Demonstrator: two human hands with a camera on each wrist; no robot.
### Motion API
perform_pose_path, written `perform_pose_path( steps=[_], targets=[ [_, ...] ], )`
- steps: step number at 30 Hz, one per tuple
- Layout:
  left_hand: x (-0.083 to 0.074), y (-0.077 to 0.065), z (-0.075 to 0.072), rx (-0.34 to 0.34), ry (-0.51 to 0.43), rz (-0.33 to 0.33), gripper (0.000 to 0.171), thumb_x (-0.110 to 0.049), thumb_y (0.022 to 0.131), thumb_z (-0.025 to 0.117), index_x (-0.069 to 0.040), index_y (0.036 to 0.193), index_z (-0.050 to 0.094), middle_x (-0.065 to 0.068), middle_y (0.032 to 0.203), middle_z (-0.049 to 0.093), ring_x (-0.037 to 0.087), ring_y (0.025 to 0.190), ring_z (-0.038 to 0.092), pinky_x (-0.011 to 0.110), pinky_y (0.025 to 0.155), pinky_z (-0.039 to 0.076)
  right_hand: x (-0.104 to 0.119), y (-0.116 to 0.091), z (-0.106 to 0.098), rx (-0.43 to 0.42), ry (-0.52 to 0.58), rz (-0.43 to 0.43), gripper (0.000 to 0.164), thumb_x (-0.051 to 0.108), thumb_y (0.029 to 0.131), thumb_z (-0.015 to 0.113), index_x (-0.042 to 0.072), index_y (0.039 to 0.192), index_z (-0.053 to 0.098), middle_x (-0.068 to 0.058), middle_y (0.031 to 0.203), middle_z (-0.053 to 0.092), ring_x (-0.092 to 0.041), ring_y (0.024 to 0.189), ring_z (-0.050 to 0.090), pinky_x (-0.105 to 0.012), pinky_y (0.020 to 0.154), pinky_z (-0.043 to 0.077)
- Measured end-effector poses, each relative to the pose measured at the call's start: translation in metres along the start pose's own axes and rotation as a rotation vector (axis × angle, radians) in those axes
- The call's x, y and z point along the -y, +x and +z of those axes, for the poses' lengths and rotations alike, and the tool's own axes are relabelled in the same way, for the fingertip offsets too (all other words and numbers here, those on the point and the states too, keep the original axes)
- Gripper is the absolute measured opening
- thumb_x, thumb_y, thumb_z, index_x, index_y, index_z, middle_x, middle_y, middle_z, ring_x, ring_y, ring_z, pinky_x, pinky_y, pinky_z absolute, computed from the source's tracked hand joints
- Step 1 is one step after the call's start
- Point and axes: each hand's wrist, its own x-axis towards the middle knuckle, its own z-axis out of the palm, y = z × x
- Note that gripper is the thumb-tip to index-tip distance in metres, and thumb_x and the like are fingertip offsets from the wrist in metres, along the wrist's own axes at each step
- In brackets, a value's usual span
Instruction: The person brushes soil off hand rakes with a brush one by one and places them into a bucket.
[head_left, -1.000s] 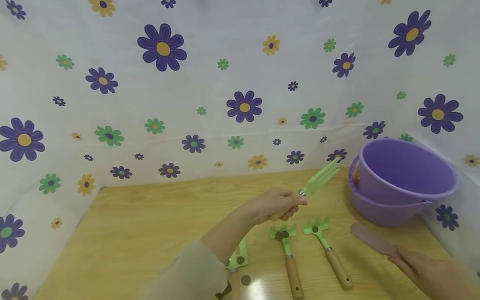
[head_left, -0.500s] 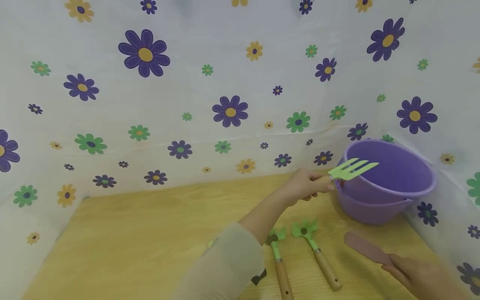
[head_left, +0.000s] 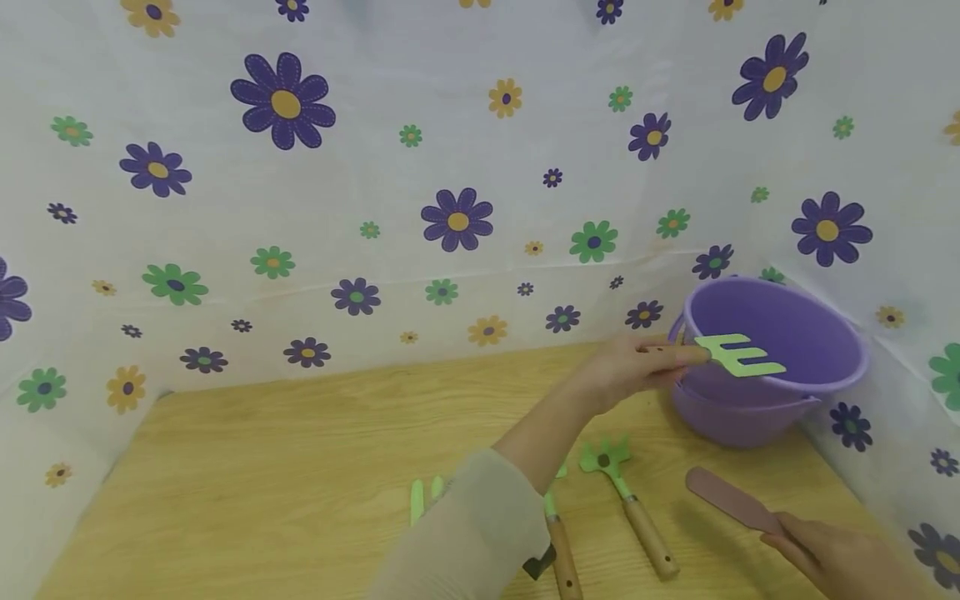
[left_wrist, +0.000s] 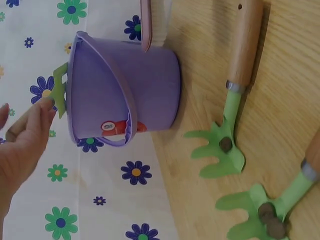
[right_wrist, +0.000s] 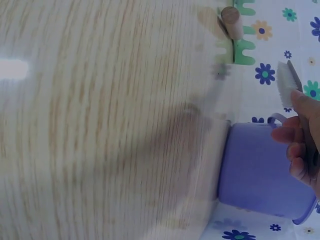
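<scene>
My left hand [head_left: 611, 373] grips the wooden handle of a small green hand fork [head_left: 738, 360]. The fork's tines reach over the near left rim of a purple bucket [head_left: 738, 421]. In the left wrist view the fork head [left_wrist: 58, 92] overlaps the bucket's rim. Low at the right, my right hand [head_left: 840, 554] holds a brush [head_left: 731, 496] by its handle, its pinkish-brown back turned up. The right wrist view shows the brush's pale bristles [right_wrist: 286, 86]. The brush is held in front of the bucket, apart from it.
A green hand rake [head_left: 630, 500] with a wooden handle lies on the wooden table [head_left: 262, 467], a brown lump on its head. Beside it, a second rake [left_wrist: 245, 215] bears brown lumps. Green tines [head_left: 417, 500] show past my left sleeve. Flower-printed cloth [head_left: 360, 167] stands behind.
My left hand has carried the hand fork rightward to the bucket, and its tines have turned from pointing up to lying flatter over the rim. The right hand still holds the brush, nearly unmoved.
</scene>
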Motion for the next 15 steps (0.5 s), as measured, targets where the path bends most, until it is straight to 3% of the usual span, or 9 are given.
perform_pose_path(
  steps=[3, 8, 11, 15],
  targets=[
    [0.0, 0.0, 0.008, 0.062, -0.11, -0.014, 0.038, -0.007, 0.095, 0.056, 0.005, 0.13, 0.049, 0.011, 0.134, 0.052, 0.017, 0.123, 0.051, 0.025, 0.1, 0.045, 0.002, 0.002, 0.0, -0.008, -0.001, -0.006, 0.033, 0.045, 0.082, 0.067, 0.013, 0.082, 0.07, 0.005, 0.066, 0.067, -0.004, 0.047, 0.057, -0.016, 0.043, 0.044],
    [-0.003, -0.005, 0.014, 0.136, -0.205, 0.012, 0.058, -0.005, 0.098, 0.049, 0.001, 0.147, 0.02, 0.017, 0.146, 0.039, 0.022, 0.132, 0.043, 0.027, 0.104, 0.042, 0.008, 0.004, 0.001, 0.063, 0.003, 0.022, 0.031, 0.04, 0.08, 0.071, 0.01, 0.089, 0.071, 0.001, 0.07, 0.07, -0.009, 0.051, 0.062, -0.02, 0.045, 0.049],
    [-0.008, -0.019, 0.006, 0.195, -0.159, 0.079, 0.051, -0.007, 0.1, 0.044, 0.002, 0.146, 0.024, 0.022, 0.141, 0.043, 0.026, 0.129, 0.046, 0.028, 0.102, 0.045, 0.01, 0.005, 0.001, 0.128, -0.007, 0.081, 0.03, 0.037, 0.079, 0.072, 0.01, 0.091, 0.072, 0.0, 0.073, 0.07, -0.011, 0.054, 0.063, -0.023, 0.047, 0.052],
    [-0.014, -0.039, -0.007, 0.218, -0.089, 0.145, 0.039, -0.008, 0.101, 0.041, 0.001, 0.14, 0.039, 0.023, 0.137, 0.047, 0.026, 0.123, 0.052, 0.029, 0.1, 0.047, 0.009, 0.007, 0.003, 0.099, -0.024, 0.076, 0.029, 0.039, 0.079, 0.072, 0.011, 0.086, 0.072, -0.002, 0.072, 0.071, -0.014, 0.052, 0.063, -0.026, 0.046, 0.052]
  ],
)
